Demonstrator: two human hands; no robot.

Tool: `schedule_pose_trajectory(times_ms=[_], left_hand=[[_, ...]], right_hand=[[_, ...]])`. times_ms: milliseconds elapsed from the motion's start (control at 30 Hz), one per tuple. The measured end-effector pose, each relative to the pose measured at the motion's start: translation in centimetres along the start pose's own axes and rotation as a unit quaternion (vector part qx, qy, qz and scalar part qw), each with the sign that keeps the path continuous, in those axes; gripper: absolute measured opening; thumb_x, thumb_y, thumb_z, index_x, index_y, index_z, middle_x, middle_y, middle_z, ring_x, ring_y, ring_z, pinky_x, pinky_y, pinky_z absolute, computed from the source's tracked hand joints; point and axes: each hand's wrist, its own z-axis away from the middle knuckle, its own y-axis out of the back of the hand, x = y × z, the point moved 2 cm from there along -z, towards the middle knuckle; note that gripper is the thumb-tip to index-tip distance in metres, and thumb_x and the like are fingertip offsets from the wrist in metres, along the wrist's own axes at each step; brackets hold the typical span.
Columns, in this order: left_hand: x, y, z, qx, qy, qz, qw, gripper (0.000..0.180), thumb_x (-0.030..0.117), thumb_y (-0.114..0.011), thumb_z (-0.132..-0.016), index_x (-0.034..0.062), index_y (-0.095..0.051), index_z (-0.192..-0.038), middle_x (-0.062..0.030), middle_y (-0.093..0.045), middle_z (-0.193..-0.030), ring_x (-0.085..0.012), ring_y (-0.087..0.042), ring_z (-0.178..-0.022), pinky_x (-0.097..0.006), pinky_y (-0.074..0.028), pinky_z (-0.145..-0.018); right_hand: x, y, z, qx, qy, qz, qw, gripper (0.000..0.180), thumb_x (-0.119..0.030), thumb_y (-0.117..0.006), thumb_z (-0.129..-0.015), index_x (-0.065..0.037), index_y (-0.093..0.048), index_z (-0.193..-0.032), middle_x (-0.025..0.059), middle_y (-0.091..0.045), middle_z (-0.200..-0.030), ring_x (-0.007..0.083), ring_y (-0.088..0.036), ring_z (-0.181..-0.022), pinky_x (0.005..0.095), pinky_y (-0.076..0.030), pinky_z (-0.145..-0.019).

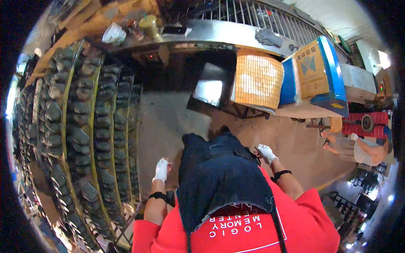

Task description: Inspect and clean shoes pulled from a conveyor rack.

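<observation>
My left hand [161, 169], in a white glove with bare fingertips, hangs beside my dark apron [228, 168]. Its fingers are loosely bent and apart, and I see nothing in them. On the other side my right hand [265, 152], gloved the same way, is by the apron's right edge. Its fingers look slightly apart too, with no object visible in them. Nearest to the left hand stands a tall rack [95, 92] loaded with dark, rounded, shoe-like pieces on yellowish bars.
Ahead are a seat with a tan tile mat [258, 80], a dark box-like thing [209, 86] and a blue carton [333, 76]. Behind them runs a metal ledge [223, 31] with a grey glove [268, 38]. Another person [367, 149] in white gloves is at the right, beside red crates [358, 122].
</observation>
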Motion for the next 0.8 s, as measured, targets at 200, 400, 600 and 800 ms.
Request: schedule_pose_trajectory(times_ms=[200, 400, 600, 800], left_hand=[[3.6, -1.6, -2.2, -0.028, -0.006, -0.086, 0.996, 0.025, 0.039, -0.062, -0.099, 0.0150, -0.060, -0.103, -0.0011, -0.066, -0.079, -0.0094, -0.054, -0.056, -0.025, -0.041, -0.045], [2.3, -1.9, -1.9, -0.027, -0.038, -0.092, 0.995, 0.025, 0.038, -0.061, -0.099, 0.0138, -0.060, -0.106, -0.0039, -0.069, -0.083, -0.0129, -0.059, -0.060, -0.028, -0.044, -0.047], [-2.3, -0.2, -1.4, -0.002, 0.068, -0.012, 0.998, 0.025, 0.031, -0.054, -0.102, 0.0117, -0.059, -0.117, -0.0058, -0.071, -0.087, -0.0159, -0.061, -0.061, -0.030, -0.047, -0.048], [-4.4, 0.1, 1.3, -0.014, 0.013, -0.096, 0.995, 0.024, 0.035, -0.055, -0.100, 0.0136, -0.064, -0.097, -0.0062, -0.065, -0.082, -0.0193, -0.060, -0.064, -0.037, -0.047, -0.053]], right_hand=[[-2.7, -1.6, -1.0, 0.022, 0.070, -0.014, 0.997, 0.020, -0.032, -0.061, -0.100, -0.015, -0.065, -0.091, 0.0001, -0.067, -0.077, 0.0116, -0.062, -0.066, 0.0293, -0.048, -0.058], [-0.2, -0.8, -2.3, 0.019, 0.109, 0.135, 0.985, 0.029, -0.035, -0.058, -0.100, -0.011, -0.066, -0.085, 0.0030, -0.066, -0.072, 0.0171, -0.062, -0.064, 0.0355, -0.050, -0.056], [2.3, 0.2, -2.1, 0.002, -0.016, 0.080, 0.997, 0.035, -0.037, -0.051, -0.100, -0.006, -0.067, -0.090, 0.0089, -0.068, -0.076, 0.0218, -0.064, -0.057, 0.0378, -0.052, -0.050], [0.8, 0.1, -3.9, 0.002, 0.029, 0.149, 0.988, 0.028, -0.031, -0.056, -0.100, -0.005, -0.064, -0.093, 0.0098, -0.067, -0.080, 0.0221, -0.065, -0.059, 0.0389, -0.053, -0.052]])
